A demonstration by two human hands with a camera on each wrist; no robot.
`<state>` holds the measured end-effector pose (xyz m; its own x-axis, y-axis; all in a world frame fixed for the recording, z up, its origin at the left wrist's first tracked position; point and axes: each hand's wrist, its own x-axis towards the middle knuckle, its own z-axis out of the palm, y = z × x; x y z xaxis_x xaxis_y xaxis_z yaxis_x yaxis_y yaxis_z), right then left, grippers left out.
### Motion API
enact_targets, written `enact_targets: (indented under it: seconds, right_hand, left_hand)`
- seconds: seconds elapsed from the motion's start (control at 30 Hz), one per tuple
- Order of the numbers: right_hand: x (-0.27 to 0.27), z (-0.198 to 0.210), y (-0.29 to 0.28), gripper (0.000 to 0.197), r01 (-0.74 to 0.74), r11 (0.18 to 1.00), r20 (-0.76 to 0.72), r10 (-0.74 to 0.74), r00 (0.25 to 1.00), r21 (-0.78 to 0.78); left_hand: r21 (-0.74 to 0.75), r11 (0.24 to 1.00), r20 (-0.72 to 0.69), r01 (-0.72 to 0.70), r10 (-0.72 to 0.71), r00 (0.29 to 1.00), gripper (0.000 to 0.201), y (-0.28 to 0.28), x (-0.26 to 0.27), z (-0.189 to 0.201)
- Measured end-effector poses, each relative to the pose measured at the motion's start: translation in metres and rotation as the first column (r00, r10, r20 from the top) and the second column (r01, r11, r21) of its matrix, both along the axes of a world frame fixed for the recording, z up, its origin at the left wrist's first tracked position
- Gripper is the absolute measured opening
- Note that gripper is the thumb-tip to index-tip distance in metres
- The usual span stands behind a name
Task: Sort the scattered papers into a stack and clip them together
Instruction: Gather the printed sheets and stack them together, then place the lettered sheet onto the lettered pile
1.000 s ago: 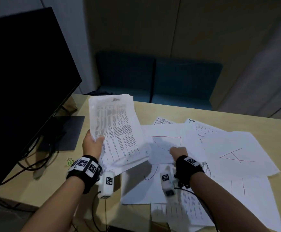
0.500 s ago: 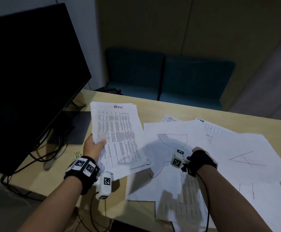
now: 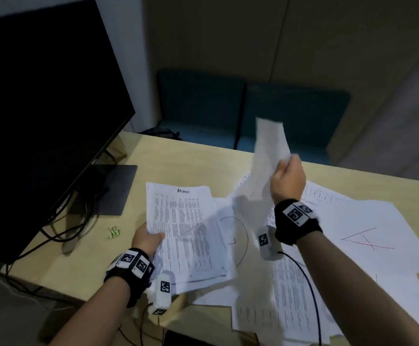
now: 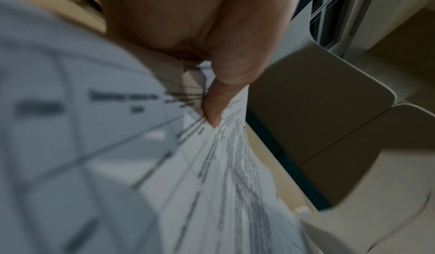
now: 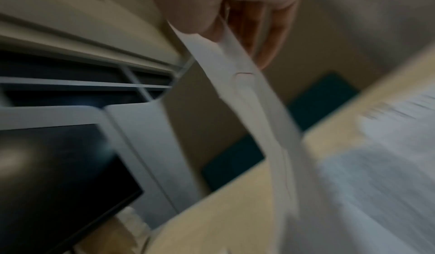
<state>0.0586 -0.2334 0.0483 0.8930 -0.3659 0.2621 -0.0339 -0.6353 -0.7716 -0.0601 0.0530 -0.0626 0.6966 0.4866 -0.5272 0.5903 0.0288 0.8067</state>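
Your left hand (image 3: 146, 242) pinches a gathered stack of printed papers (image 3: 183, 231) at its near-left corner, thumb on top, above the desk (image 3: 178, 158). Your right hand (image 3: 288, 179) grips one raised sheet (image 3: 269, 156), blurred, over scattered papers (image 3: 378, 236). A green binder clip (image 3: 113, 232) lies beside the monitor (image 3: 43, 116).

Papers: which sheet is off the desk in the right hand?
The blank-looking sheet, pinched upright in the right hand; the others lie on the desk or in the left hand's stack.

Papers (image 3: 368, 236), clip (image 3: 113, 232) on desk (image 3: 186, 161)
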Motion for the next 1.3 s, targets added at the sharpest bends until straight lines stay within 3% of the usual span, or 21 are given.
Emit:
enact_targets:
  seconds: [0.13,0.23,0.3,0.37,0.4,0.47,0.53,0.63,0.77,0.83,0.9,0.97,1.0,1.1,1.17,1.23,1.3]
  right_hand:
    - [0.004,0.04,0.015,0.013,-0.203,0.977,0.267,0.18,0.947,0.061]
    - [0.015,0.038,0.02,0.01,-0.239,0.951,0.256,0.186,0.949,0.195]
    - [0.021,0.016,0.023,0.008,-0.253,0.919,0.087,0.238,0.967,0.302]
    - [0.023,-0.016,0.025,0.029,-0.277,0.919,-0.147,0.326,0.934,0.279]
    - [0.02,-0.032,0.026,0.035,-0.308,0.924,-0.255,0.361,0.897,0.225]
    - [0.011,-0.058,0.031,0.027,-0.387,0.914,-0.441,0.4,0.804,0.123]
    - [-0.002,-0.073,0.039,0.017,-0.471,0.88,-0.568,0.418,0.709,0.058]
    - [-0.015,-0.087,0.053,0.029,-0.493,0.862,-0.634,0.446,0.631,0.116]
    - [-0.029,-0.1,0.076,0.044,-0.48,0.852,-0.716,0.468,0.518,0.21]
    - [-0.028,-0.101,0.073,0.053,-0.46,0.888,-0.766,0.298,0.57,0.003]
    - [-0.027,-0.097,0.058,0.056,-0.325,0.921,-0.793,0.031,0.609,-0.214]
    - [-0.029,-0.096,0.037,0.063,-0.189,0.941,-0.84,-0.147,0.522,-0.282]
    - [-0.03,-0.096,0.028,0.066,-0.154,0.951,-0.866,-0.167,0.472,-0.268]
    - [-0.031,-0.101,0.012,0.064,-0.16,0.975,-0.923,-0.083,0.375,-0.153]
    - [-0.032,-0.101,0.009,0.052,-0.201,0.977,-0.942,-0.004,0.336,-0.076]
    - [-0.034,-0.096,0.01,0.035,-0.225,0.974,-0.928,0.052,0.37,-0.036]
    - [-0.035,-0.087,0.013,0.025,-0.236,0.971,-0.888,0.071,0.454,-0.043]
  left_hand:
    - [-0.082,0.997,-0.057,-0.009,0.004,0.998,0.038,0.003,-0.002,-0.021]
    - [-0.105,0.994,-0.07,-0.015,0.008,0.998,0.026,0.003,-0.004,-0.021]
    - [-0.085,0.996,-0.085,0.008,-0.015,0.996,0.026,0.001,-0.008,-0.013]
    - [-0.131,0.991,-0.117,0.009,-0.024,0.993,0.05,0.003,-0.011,-0.008]
    - [-0.253,0.967,-0.126,-0.017,-0.015,0.992,0.059,0.003,-0.014,-0.005]
    - [-0.489,0.867,-0.137,-0.098,0.035,0.99,0.072,0.005,-0.016,-0.01]
    - [-0.558,0.825,-0.108,-0.092,0.038,0.993,0.068,0.004,-0.017,-0.009]
    - [-0.404,0.915,-0.099,-0.012,-0.031,0.995,0.047,0.003,-0.017,-0.002]
    - [-0.166,0.984,-0.147,0.063,-0.088,0.985,0.052,0.013,-0.01,-0.028]
    - [-0.083,0.992,-0.189,0.094,-0.108,0.976,0.027,0.011,-0.01,-0.027]
    - [-0.014,0.992,-0.211,0.125,-0.126,0.969,0.011,0.01,-0.009,-0.026]
    - [0.01,0.989,-0.217,0.147,-0.142,0.966,0.013,0.012,-0.007,-0.029]
    - [0.014,0.988,-0.22,0.152,-0.145,0.965,0.014,0.011,-0.007,-0.028]
    - [0.027,0.985,-0.219,0.169,-0.159,0.963,0.014,0.012,-0.007,-0.031]
    - [0.036,0.983,-0.222,0.179,-0.167,0.961,0.011,0.013,-0.006,-0.032]
    - [0.035,0.984,-0.219,0.176,-0.164,0.962,0.01,0.012,-0.006,-0.031]
    - [0.037,0.985,-0.214,0.17,-0.158,0.964,0.012,0.011,-0.005,-0.03]
